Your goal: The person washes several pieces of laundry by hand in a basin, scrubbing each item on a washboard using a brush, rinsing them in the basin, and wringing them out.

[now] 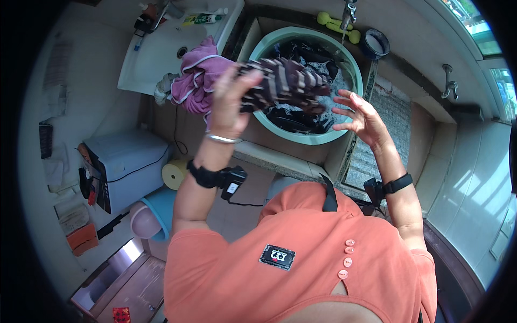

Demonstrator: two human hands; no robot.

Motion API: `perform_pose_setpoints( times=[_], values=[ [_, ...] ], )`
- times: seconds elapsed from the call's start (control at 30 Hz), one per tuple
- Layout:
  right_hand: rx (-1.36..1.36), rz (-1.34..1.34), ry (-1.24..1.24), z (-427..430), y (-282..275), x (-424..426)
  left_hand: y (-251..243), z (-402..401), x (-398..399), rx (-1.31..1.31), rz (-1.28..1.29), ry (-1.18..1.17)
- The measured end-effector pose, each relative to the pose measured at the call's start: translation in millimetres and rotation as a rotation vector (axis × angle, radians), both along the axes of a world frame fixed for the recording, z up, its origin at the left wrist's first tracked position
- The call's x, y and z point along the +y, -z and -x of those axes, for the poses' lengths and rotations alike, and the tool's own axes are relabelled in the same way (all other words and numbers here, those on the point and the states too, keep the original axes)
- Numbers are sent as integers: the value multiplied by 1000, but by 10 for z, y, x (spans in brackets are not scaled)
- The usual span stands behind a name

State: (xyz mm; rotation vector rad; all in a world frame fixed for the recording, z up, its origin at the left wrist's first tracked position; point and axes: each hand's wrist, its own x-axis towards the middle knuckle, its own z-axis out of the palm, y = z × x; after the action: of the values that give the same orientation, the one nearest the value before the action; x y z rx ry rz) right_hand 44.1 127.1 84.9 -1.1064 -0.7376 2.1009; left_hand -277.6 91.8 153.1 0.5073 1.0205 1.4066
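Observation:
My left hand [234,97] grips one end of a dark garment with light stripes [278,82], blurred by motion, whose far end hangs over a round pale green basin [357,76]. To the right, at the basin's rim, my right hand [359,117] is apart from the garment, fingers spread and holding nothing. Dark clothes [293,121] lie in sudsy water in the basin, below a metal tap [348,14]. Purple cloth with white edging [194,89] hangs over the edge of the white washbasin, behind my left hand.
The white washbasin [147,68] stands at the upper left, holding tubes. Yellow-green dumbbells [333,24] and a dark round tub [375,43] are by the tap. A ribbed stone slab [369,149] lies right of the basin. A washing machine [133,157] and a blue bucket [165,206] stand lower left.

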Motion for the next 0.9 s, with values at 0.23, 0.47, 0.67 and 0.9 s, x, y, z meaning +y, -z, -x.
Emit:
perform_pose_setpoints(
  times=[0.23,0.47,0.67,0.9],
  values=[
    [-216,79,-17,-650,188,-167,-410,1442,31,371,-304,-527],
    [-327,61,-48,-468,188,-295,1052,3546,-237,120,486,-479],
    [-532,-2,-166,-405,206,-265,1900,3296,-167,489,692,-724],
    [-801,-184,-323,-228,290,-148,1823,3385,-282,768,486,-539]
  ],
)
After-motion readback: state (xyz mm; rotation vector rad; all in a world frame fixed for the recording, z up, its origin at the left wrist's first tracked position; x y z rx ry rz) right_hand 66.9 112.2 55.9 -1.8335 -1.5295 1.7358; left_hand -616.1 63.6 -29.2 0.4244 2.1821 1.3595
